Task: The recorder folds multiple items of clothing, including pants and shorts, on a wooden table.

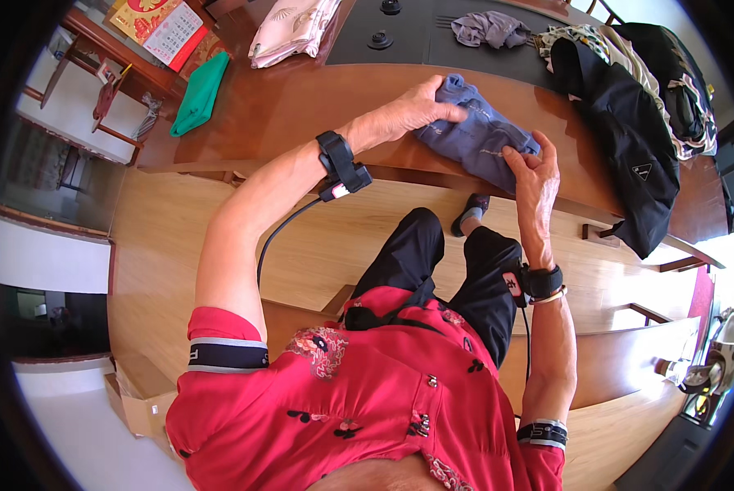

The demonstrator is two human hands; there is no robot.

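A blue-grey garment [474,135] with small light writing is held over the near edge of the wooden table [293,116]. My left hand [431,107] grips its upper left part, thumb on top and fingers behind. On its right end, my right hand [535,159] pinches the cloth between thumb and fingers. Beyond the garment, a crumpled grey-purple cloth [489,29] rests on the dark panel of the table. Folded pale pink patterned fabric [293,30] lies to the left of that panel, and a folded green cloth [200,95] is at the table's left end.
A black garment [631,141] hangs over the table's right edge, beside a heap of patterned clothes [578,40] and a black bag [667,80]. A calendar [167,27] lies at the far left. A wooden bench [606,368] and a cardboard box [139,399] are nearby. Cables run from both wrist straps.
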